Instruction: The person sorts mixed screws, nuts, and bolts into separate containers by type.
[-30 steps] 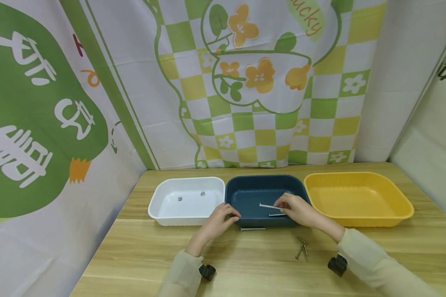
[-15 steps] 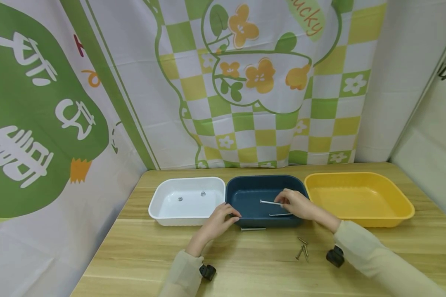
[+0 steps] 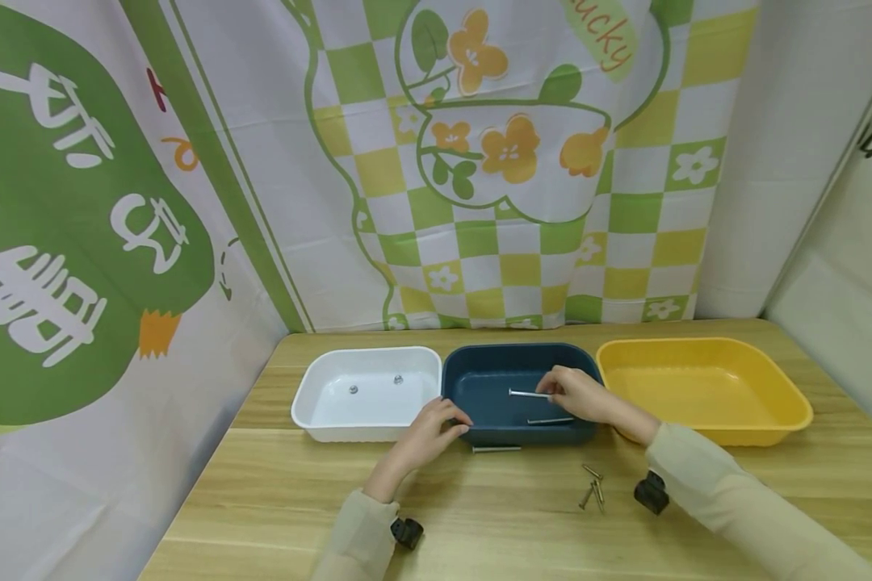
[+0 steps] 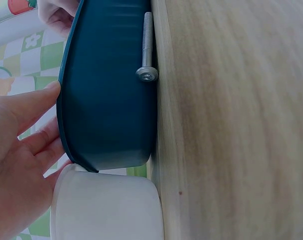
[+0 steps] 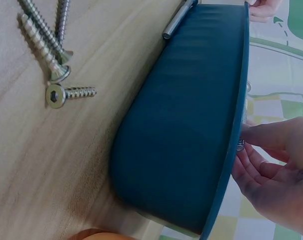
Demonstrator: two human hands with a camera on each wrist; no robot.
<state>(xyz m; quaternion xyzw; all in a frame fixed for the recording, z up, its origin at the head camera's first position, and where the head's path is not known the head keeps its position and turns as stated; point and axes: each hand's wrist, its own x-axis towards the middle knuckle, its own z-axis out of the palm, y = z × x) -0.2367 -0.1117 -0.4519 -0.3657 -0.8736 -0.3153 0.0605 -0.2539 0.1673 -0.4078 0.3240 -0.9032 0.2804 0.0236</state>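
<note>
My right hand pinches a long silver bolt above the right part of the dark blue tray, with its head pointing left. A similar bolt lies inside that tray. My left hand holds the tray's rim near the front left corner, thumb on the edge; its other fingertips are hidden behind the rim in the left wrist view. Just before the tray's front wall, another silver bolt lies on the table. Several brass-coloured screws lie together nearer the front.
To the left, touching the blue tray, stands a white tray with two small metal pieces in it. A yellow tray stands on the right. Behind the wooden table hangs a patterned cloth.
My right hand has risen slightly and shifted a little left, still pinching the bolt. The left hand keeps its place on the rim.
</note>
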